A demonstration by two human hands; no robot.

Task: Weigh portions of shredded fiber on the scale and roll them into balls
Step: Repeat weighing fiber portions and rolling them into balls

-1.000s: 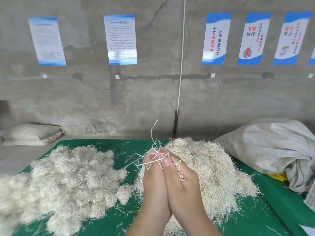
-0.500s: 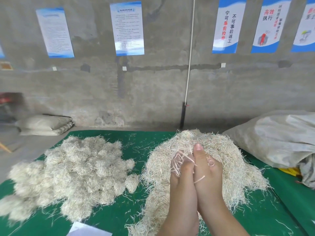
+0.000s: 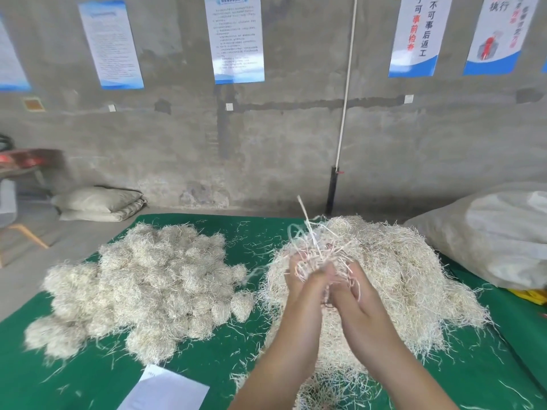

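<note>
My left hand [image 3: 307, 294] and my right hand [image 3: 359, 297] are raised together over the table, palms facing each other. Between them they hold a tuft of pale shredded fiber [image 3: 318, 255], and loose strands stick up above the fingers. Behind and under the hands lies a big loose heap of shredded fiber [image 3: 396, 267]. To the left sits a pile of several rolled fiber balls [image 3: 148, 279]. No scale shows in this view.
The table is covered with green cloth [image 3: 207, 359] strewn with stray strands. A white sheet of paper [image 3: 165, 390] lies at the front edge. A grey sack [image 3: 488, 235] sits at the right. Folded sacks [image 3: 97, 202] lie on the floor by the concrete wall.
My palms were pressed flat together around the fiber; now the hands have parted a little and the tuft sticks out loosely at the fingertips. The view has tilted down and leftward.
</note>
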